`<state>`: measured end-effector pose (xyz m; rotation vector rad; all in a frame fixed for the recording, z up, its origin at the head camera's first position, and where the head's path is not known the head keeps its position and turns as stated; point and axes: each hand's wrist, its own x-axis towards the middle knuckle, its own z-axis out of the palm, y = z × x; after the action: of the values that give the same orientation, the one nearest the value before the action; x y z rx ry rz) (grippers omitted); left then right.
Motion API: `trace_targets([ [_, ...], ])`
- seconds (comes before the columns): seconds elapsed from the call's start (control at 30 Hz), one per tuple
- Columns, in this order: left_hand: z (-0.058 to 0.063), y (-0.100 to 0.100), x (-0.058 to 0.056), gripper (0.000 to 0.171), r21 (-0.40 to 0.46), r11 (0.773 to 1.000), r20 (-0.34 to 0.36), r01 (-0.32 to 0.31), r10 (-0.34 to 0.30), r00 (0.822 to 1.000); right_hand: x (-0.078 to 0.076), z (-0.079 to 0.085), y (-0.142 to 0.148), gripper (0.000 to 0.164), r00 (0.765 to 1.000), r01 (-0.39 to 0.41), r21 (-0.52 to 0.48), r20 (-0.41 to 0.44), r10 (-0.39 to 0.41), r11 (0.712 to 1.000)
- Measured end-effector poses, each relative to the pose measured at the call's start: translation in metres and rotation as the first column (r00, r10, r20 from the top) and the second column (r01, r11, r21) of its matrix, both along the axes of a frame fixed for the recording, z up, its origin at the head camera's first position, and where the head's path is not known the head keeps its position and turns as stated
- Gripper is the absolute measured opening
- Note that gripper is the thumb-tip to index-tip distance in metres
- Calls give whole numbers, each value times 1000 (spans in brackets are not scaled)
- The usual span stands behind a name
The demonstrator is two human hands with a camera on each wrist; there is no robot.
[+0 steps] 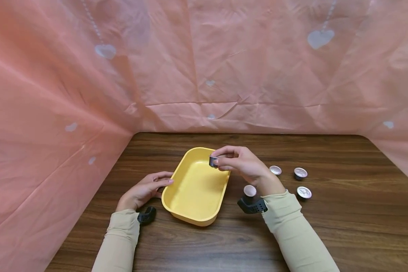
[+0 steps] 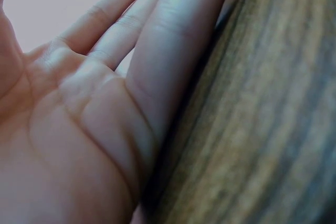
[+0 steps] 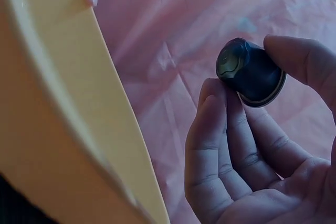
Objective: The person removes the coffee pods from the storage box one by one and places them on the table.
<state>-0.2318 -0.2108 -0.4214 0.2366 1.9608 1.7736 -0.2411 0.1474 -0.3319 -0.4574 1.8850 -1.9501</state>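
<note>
My right hand (image 1: 246, 164) pinches a dark coffee capsule (image 3: 251, 72) between thumb and fingers, above the right side of a yellow tray (image 1: 204, 220). In the right wrist view the capsule lies tilted, its domed end toward the tray wall. In the head view only part of the capsule shows past the fingers. At the tray's left wall is my left hand (image 1: 146, 190), its thumb tip right at the rim and its fingers (image 2: 176, 30) extended in the left wrist view. The tray's inside shows a bare yellow floor.
Right of the tray, several more capsules with silvery lids stand on the brown wood-grain table (image 1: 353, 226); one capsule (image 1: 249, 190) is beside my right wrist, another (image 1: 304, 193) farther right. Pink cloth (image 1: 224, 68) with pale hearts hangs behind and at the left.
</note>
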Motion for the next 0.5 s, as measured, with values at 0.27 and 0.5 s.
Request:
trace_targets([
  [0.27, 0, 1, 0, 54, -3, 1000, 4, -2, 2, 1000, 4, -2, 45, 36, 993, 49, 130, -110, -35, 990],
  [0.5, 1, 0, 0, 52, -6, 1000, 4, 3, -3, 1000, 17, -5, 109, 33, 978, 125, 238, -192, -79, 963],
])
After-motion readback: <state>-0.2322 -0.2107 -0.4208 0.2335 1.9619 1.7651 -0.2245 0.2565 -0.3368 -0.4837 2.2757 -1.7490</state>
